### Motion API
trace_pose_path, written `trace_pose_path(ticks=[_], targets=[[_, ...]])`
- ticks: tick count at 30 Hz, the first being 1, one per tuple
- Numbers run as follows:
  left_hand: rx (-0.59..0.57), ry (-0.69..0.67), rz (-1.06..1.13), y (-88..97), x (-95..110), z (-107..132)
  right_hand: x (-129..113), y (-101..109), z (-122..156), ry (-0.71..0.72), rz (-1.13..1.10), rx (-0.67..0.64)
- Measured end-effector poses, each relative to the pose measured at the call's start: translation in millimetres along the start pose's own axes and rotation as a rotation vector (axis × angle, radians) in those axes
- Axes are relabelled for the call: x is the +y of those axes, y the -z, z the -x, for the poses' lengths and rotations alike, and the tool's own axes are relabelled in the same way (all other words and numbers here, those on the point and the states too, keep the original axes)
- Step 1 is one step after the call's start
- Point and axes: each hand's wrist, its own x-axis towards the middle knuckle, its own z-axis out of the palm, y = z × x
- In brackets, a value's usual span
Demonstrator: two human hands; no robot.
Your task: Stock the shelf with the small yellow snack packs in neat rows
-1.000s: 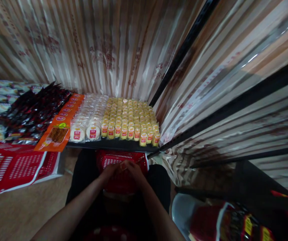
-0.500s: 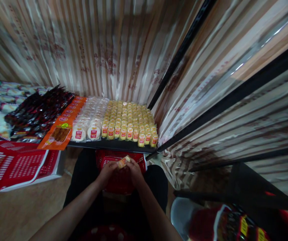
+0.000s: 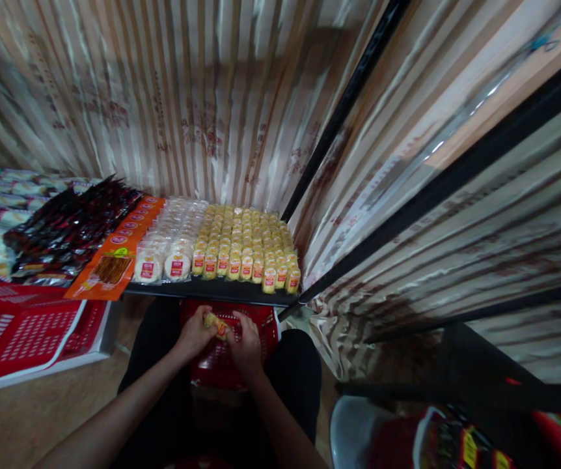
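Note:
A small yellow snack packet (image 3: 216, 324) with a red and orange label is held tilted over a red basket (image 3: 265, 324) between my knees. My left hand (image 3: 195, 333) grips its left end with closed fingers. At the other end, my right hand (image 3: 247, 346) has its thumb against the wrapper and its fingers curled. Just beyond both hands, similar yellow packets (image 3: 246, 254) stand in close rows on a black shelf (image 3: 202, 288). A few at the front right stick out nearer to me.
Left of the yellow rows are clear packs of round white crackers (image 3: 177, 264), an orange snack bag (image 3: 109, 264) and dark shiny packets (image 3: 73, 228). Another red basket (image 3: 21, 326) sits at left. Black poles (image 3: 358, 260) and a striped curtain (image 3: 163, 98) border the shelf.
My hands and the packet have shifted left and slightly down. The packet has turned so that its right end now dips, and my right hand's fingers have loosened from around it.

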Motion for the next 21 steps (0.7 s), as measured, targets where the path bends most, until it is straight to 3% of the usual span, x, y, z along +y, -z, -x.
trace_pose_path(ticks=[3,6,13,21], targets=[[-0.005,-0.055,-0.050,3.3,10,-8,-5,2,1,0.252,0.247,-0.012],[-0.004,-0.099,-0.064,4.3,26,-14,-6,2,1,0.329,0.327,0.010],[0.040,-0.234,-0.140,9.4,56,-20,-7,0,-12,0.383,0.399,0.071],[0.146,-0.384,-0.243,24.3,54,-44,-29,-18,-33,0.312,0.290,0.036]])
